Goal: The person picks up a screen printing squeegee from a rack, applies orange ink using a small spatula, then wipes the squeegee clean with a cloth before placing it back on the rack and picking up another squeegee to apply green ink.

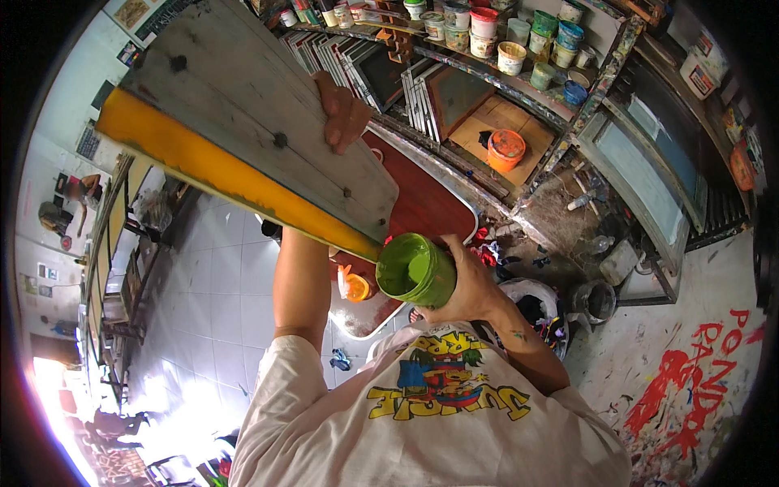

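My left hand (344, 115) grips the upper right edge of a screen-printing frame (243, 109), whose flat grey face is turned up and which is held tilted. A band of yellow-orange ink or tape (231, 182) runs along its lower side. My right hand (468, 280) is closed around a green plastic tub (435, 277), tipped to the left, with green paint inside. The tub's rim is at the frame's lower right corner; whether they touch I cannot tell. Below them, an orange container (357, 288) stands on a red-topped table (420, 195).
A shelf (481, 67) ahead holds several paint tubs (511, 56), with stacked screen frames (426, 100) beneath. An orange-lidded bucket (506, 150) stands on cardboard. At the right are a lined waste bin (535, 304) and leaning screens (639, 176). A person (85, 195) is far left.
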Available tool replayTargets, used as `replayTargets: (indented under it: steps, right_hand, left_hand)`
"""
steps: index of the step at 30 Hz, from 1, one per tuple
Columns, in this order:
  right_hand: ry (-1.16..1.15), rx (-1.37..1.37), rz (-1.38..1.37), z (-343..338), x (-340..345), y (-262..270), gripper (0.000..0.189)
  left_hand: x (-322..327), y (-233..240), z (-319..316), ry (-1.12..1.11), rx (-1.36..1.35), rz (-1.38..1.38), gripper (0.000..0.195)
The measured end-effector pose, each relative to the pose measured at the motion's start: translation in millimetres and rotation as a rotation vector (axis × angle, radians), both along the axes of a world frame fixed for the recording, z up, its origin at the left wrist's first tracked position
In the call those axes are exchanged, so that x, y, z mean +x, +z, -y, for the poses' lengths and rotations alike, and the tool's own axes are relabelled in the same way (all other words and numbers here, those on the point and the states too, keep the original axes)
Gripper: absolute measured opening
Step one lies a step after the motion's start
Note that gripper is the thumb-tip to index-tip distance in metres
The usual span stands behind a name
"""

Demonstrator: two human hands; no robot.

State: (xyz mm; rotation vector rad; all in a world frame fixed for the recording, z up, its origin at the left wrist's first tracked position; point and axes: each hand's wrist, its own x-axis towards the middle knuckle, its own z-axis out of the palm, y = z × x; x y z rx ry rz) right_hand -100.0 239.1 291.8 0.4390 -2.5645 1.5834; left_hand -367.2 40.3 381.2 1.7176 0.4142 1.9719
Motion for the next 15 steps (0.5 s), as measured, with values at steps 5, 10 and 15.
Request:
replayTargets:
  steps: [5, 10, 15]
  right_hand:
    - [0.000, 0.047, 0.007, 1.0, -1.6, -4.3, 0.097]
    - [0.003, -0.037, 0.045, -1.4, 0.1, -2.0, 0.098]
    - [-0.006, -0.117, -0.025, -3.5, -0.3, 19.5, 0.088]
  left_hand:
    - [1.4, -11.1, -6.9, -0.024, -0.038, 0.021, 0.048]
    - [5.3, -20.0, -19.8, -0.040, -0.106, 0.020, 0.049]
    - [7.9, -30.2, -32.9, -0.059, -0.168, 0.020, 0.051]
